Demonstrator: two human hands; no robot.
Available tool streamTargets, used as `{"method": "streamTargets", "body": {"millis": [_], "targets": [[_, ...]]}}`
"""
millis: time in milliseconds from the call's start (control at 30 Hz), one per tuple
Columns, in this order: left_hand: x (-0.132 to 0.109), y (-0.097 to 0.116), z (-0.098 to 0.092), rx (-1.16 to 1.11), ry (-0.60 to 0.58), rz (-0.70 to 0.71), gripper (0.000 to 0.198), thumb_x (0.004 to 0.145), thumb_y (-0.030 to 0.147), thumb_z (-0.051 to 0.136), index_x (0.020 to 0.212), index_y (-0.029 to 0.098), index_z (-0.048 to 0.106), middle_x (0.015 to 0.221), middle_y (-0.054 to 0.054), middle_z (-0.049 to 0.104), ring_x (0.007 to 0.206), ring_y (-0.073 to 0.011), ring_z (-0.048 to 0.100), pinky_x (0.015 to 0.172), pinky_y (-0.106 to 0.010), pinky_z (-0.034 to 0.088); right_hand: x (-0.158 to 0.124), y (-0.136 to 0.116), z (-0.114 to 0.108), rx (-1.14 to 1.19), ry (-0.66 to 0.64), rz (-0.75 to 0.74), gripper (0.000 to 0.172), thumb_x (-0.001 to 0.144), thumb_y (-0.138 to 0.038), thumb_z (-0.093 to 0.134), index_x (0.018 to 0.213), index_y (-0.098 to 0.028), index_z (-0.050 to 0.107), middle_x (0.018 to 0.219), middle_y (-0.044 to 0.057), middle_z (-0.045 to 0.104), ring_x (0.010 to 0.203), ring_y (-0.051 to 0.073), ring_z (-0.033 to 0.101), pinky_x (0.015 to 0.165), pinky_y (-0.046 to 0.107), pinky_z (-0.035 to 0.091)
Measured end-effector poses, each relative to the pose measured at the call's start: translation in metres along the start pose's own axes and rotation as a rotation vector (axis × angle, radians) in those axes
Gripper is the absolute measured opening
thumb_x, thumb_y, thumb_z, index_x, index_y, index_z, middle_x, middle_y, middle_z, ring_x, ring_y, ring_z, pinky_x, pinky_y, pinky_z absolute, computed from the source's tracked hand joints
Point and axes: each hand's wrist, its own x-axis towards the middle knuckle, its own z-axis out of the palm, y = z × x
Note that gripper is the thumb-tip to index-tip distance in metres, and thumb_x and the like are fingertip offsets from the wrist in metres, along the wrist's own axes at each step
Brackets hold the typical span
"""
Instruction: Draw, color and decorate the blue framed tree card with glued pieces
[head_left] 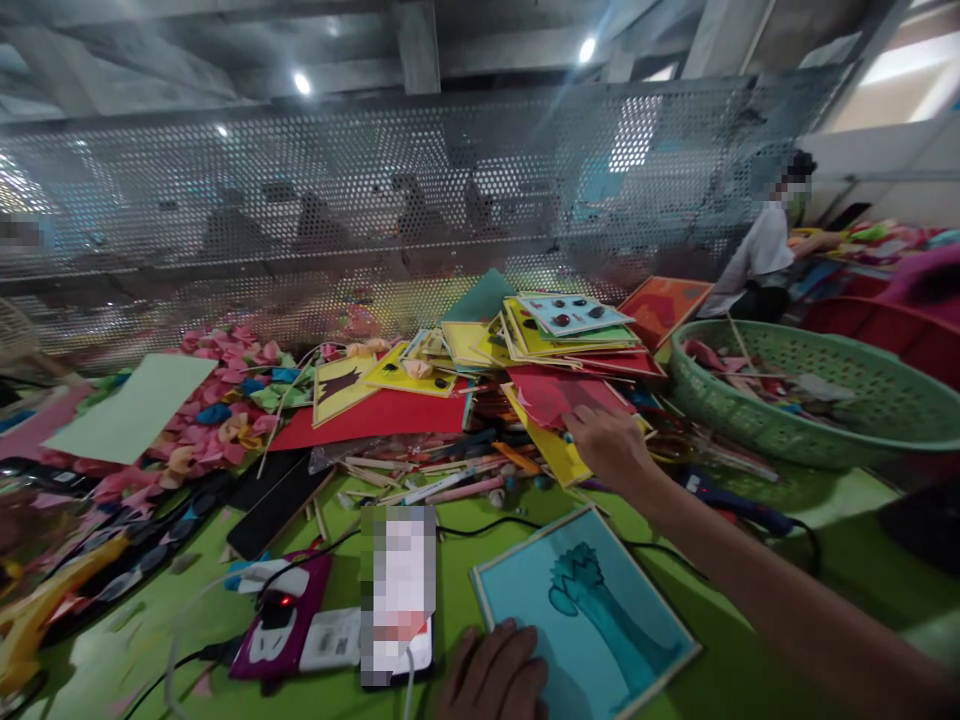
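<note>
My right hand (611, 445) reaches forward, fingers closed at the near edge of a red sheet (551, 392) in the heap. Beneath that sheet a yellow card (551, 450) sticks out. Close to me a blue card (577, 600) with pale edge strips and a dark teal figure lies tilted on the table. My left hand (499, 680) rests at its lower left edge, fingers stretched out and flat; its wrist is out of view. Beyond my right hand lies a pile of cards, topped by a light blue one (574, 312) with dark oval pieces.
A phone (397, 600) and a purple power strip (281, 625) with cables sit left of the blue card. A green basket (810, 400) holds scraps at right. Pink paper pieces (176, 420) spread at left. Behind stands a perforated metal screen (360, 220); a person (765, 240) sits far right.
</note>
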Motion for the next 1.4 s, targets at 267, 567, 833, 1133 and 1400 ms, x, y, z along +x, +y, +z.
{"method": "streamTargets", "body": {"millis": [267,567,833,1133,1400], "targets": [[0.000,0.000,-0.001,-0.008,0.016,0.013,0.023,0.100,0.022,0.050,0.096,0.028,0.071,0.111,0.004,0.080,0.112,-0.0087,0.072,0.124,-0.029,0.034,-0.020,-0.005,0.003,0.002,0.004,-0.040,0.022,0.094,-0.007,0.056,0.099,-0.016,0.075,0.089,0.009,0.071,0.077,0.022,0.062,0.075,0.036,0.031],[0.000,-0.002,0.004,-0.025,0.088,0.030,0.023,0.100,0.023,0.049,0.095,0.028,0.071,0.112,0.004,0.080,0.115,-0.0092,0.071,0.124,-0.029,0.034,-0.023,0.000,-0.005,0.080,0.050,-0.010,0.023,0.090,-0.006,0.058,0.096,-0.018,0.076,0.086,0.006,0.073,0.075,0.020,0.064,0.072,0.033,0.035],[0.006,0.001,-0.012,-0.026,-0.073,0.006,0.021,0.099,0.022,0.053,0.107,0.028,0.071,0.118,0.002,0.079,0.116,-0.0102,0.071,0.122,-0.029,0.037,0.019,0.037,-0.068,0.209,0.255,0.161,0.028,0.094,-0.015,0.060,0.114,-0.021,0.077,0.118,0.007,0.076,0.098,0.023,0.069,0.075,0.028,0.044],[0.006,0.002,-0.012,-0.023,-0.070,0.013,0.020,0.100,0.022,0.053,0.100,0.026,0.072,0.118,0.001,0.078,0.117,-0.0110,0.070,0.124,-0.031,0.034,0.106,0.078,-0.120,0.285,0.432,0.368,0.055,0.103,-0.045,0.046,0.118,0.001,0.074,0.099,0.013,0.076,0.098,0.020,0.069,0.076,0.030,0.038],[0.005,0.003,-0.011,-0.011,-0.074,-0.019,0.028,0.103,0.021,0.049,0.105,0.031,0.075,0.115,0.007,0.079,0.116,-0.0069,0.069,0.127,-0.026,0.029,0.143,0.103,-0.150,0.214,0.772,0.254,0.065,0.100,-0.042,0.027,0.123,0.001,0.069,0.117,0.015,0.073,0.113,0.022,0.063,0.081,0.038,0.039]]}}
